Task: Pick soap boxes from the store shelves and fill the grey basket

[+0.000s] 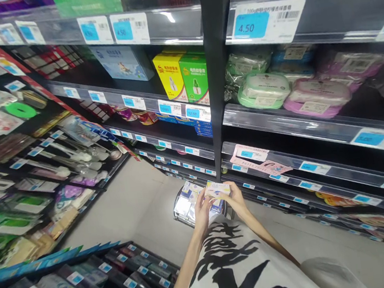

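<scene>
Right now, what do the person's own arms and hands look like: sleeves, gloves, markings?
No sleeves or gloves show: the left hand and right hand are bare up the forearms; rings are too small to tell. Below them, a white garment with black brush-like markings.

Lettering on the small box (218, 188) illegibly tiny, wire basket (178, 217) beneath partly behind it.

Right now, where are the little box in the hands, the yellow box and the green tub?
little box (218, 189): head view, middle of its top face.
yellow box (170, 79): head view, its front face.
green tub (264, 88): head view, its lid.
</scene>
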`<act>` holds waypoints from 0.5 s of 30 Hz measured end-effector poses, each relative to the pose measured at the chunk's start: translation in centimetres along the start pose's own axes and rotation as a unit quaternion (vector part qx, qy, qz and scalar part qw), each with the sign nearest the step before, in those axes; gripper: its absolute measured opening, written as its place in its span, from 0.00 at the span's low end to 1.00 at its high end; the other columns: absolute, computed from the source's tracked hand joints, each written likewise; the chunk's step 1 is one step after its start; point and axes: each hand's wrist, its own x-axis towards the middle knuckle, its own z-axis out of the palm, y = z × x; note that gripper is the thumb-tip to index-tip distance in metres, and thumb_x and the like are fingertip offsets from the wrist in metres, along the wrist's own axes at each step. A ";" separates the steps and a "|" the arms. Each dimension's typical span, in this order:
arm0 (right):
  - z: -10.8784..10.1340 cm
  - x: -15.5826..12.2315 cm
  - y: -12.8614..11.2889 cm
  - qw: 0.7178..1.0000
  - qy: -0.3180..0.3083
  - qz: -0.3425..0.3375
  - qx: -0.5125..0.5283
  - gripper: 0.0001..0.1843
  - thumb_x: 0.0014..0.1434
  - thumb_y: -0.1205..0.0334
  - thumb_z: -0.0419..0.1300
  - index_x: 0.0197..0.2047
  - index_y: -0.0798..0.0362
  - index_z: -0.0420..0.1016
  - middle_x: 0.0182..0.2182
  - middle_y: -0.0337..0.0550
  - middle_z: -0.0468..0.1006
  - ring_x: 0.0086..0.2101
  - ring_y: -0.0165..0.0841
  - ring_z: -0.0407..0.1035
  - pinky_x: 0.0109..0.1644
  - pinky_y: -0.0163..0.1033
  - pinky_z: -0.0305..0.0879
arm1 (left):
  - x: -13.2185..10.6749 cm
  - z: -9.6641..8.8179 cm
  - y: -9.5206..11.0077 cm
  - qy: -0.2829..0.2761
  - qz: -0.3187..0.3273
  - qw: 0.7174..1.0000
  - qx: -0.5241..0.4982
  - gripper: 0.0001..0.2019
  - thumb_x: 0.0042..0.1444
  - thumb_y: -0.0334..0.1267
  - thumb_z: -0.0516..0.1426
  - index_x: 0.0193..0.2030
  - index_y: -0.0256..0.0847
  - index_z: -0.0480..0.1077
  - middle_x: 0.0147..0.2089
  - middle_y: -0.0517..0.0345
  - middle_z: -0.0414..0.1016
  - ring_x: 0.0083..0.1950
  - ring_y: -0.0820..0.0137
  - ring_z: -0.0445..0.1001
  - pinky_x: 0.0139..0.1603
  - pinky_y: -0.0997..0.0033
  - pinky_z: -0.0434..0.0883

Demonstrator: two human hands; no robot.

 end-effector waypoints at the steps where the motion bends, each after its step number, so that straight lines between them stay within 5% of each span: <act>1: -0.1 0.0 -0.1 1.000 -0.012 -0.018 -0.012 0.26 0.47 0.53 0.76 0.47 0.50 0.75 0.45 0.44 0.81 0.46 0.39 0.75 0.48 0.40 0.73 | 0.0 0.0 -0.1 -0.007 -0.002 1.000 -0.013 0.30 0.49 0.51 0.71 0.58 0.45 0.75 0.66 0.47 0.72 0.63 0.54 0.74 0.59 0.57 0.75; 7: -0.3 -0.2 0.0 0.999 -0.024 -0.037 -0.022 0.23 0.47 0.55 0.76 0.44 0.49 0.74 0.47 0.45 0.79 0.48 0.41 0.74 0.51 0.43 0.71 | -0.1 0.0 -0.7 -0.024 0.022 0.999 0.002 0.28 0.52 0.49 0.71 0.60 0.48 0.75 0.69 0.50 0.68 0.68 0.52 0.69 0.66 0.53 0.71; 15: -0.3 -0.7 0.3 0.998 -0.031 -0.013 -0.044 0.22 0.46 0.56 0.75 0.41 0.50 0.71 0.41 0.40 0.77 0.42 0.38 0.72 0.46 0.39 0.68 | -0.9 -0.6 -1.8 -0.051 0.084 0.990 0.105 0.41 0.44 0.41 0.75 0.65 0.52 0.66 0.73 0.48 0.57 0.63 0.59 0.69 0.58 0.60 0.75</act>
